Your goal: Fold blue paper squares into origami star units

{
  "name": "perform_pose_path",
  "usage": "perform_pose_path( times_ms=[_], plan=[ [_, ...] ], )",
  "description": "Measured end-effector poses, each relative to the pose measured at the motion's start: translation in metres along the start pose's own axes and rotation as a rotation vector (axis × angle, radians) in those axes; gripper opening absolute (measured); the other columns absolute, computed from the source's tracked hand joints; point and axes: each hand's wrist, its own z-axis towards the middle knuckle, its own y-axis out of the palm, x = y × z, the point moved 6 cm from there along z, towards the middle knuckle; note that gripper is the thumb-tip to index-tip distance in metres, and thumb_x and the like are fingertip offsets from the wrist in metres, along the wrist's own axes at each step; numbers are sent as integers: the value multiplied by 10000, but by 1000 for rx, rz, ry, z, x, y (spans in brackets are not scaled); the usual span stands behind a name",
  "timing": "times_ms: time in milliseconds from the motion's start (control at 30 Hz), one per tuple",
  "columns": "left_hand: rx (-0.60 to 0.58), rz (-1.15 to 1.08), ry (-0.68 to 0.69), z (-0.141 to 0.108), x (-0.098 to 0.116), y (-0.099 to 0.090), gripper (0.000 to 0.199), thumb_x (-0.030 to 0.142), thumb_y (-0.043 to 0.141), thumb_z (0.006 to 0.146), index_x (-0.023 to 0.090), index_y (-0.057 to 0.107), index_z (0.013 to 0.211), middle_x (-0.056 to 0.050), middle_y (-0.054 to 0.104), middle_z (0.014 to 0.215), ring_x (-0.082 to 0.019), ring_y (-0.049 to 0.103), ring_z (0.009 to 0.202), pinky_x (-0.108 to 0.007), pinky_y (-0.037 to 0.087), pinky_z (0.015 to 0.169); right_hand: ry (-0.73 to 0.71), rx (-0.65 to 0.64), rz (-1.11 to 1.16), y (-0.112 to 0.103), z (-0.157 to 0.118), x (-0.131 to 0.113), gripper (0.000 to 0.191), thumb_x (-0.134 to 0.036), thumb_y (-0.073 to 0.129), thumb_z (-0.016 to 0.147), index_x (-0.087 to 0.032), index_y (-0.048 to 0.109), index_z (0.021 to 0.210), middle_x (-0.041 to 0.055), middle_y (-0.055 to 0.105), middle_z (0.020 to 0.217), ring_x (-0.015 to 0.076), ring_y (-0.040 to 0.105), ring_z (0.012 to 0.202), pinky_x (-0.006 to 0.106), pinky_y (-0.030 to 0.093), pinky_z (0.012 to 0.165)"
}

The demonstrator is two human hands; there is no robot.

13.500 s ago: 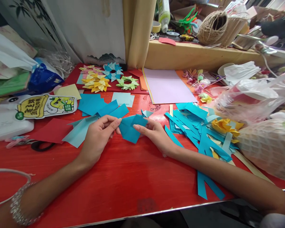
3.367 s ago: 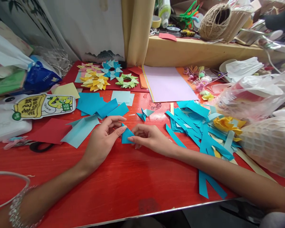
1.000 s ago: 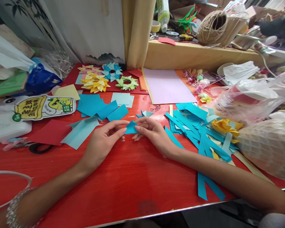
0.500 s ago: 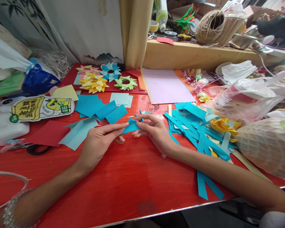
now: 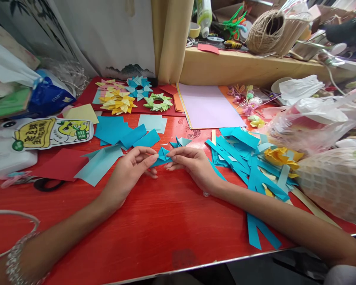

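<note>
i have a small folded piece of bright blue paper (image 5: 162, 156) at the middle of the view, held between two bare hands over a glossy red table (image 5: 142, 229). the left hand (image 5: 130, 168) pinches one end between thumb and forefinger; the right hand (image 5: 194, 164) pinches the other end the same way. i read this two-ended pinch as keeping the folds from springing open while the raised point in the middle stays free. whether the paper's lower edge touches the table i cannot tell, since the fingers mask it.

just behind the right hand sits a small two-tone blue folded paper unit (image 5: 182, 141), partly hidden by the fingers. beyond the left hand i see overlapping bright blue paper rectangles (image 5: 112, 130) and, nearer to it, a creased pale blue paper sheet (image 5: 99, 164). having them on that side probably keeps whole pieces apart from the tangled heap of bright blue paper strips (image 5: 252, 174), which runs beneath the right forearm.

at the back, a spiky yellow paper ring (image 5: 118, 102), a two-tone blue paper ring (image 5: 132, 91) and a pale green paper ring (image 5: 158, 108) rest well apart from the hands, likely so the sleeveless forearms do not crush their points.
</note>
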Motion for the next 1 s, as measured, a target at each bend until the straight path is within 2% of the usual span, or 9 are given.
perform_pose_path(
  times_ms=[133,267,400,600,1000],
  plan=[
    [-72,31,-72,1,-4,5,308,397,661,762,205,572,986,57,625,610,-97,599,548,-201,488,579,7,-29,-44,2,0,0,79,-191,594,805,-169,668,822,-6,677,736,96,666,641,252,547,713],
    [-143,50,-69,1,-3,9,175,354,633,790,185,626,835,41,641,636,-78,577,543,-181,481,571,4,-56,-18,4,0,0,94,-196,576,817,-163,658,848,2,679,778,98,669,660,250,550,705],
    [-136,70,-55,0,-2,9,160,337,629,790,177,618,776,38,631,635,-80,569,534,-193,479,571,-10,-64,-39,6,0,-1,100,-240,614,805,-160,625,865,1,667,811,95,665,659,240,555,692],
    [-160,138,-11,-3,0,12,196,356,610,792,170,574,745,21,620,655,-103,573,551,-230,482,573,-32,-66,-95,8,-2,-3,194,-235,634,798,-187,528,953,-24,637,735,103,664,631,238,560,638],
    [-171,155,-35,-3,-1,12,173,323,612,794,166,573,735,20,627,644,-98,570,539,-223,473,554,-14,-75,-133,11,-4,-5,173,-179,584,827,-176,513,986,-35,619,688,99,665,619,216,549,623]
  ],
)
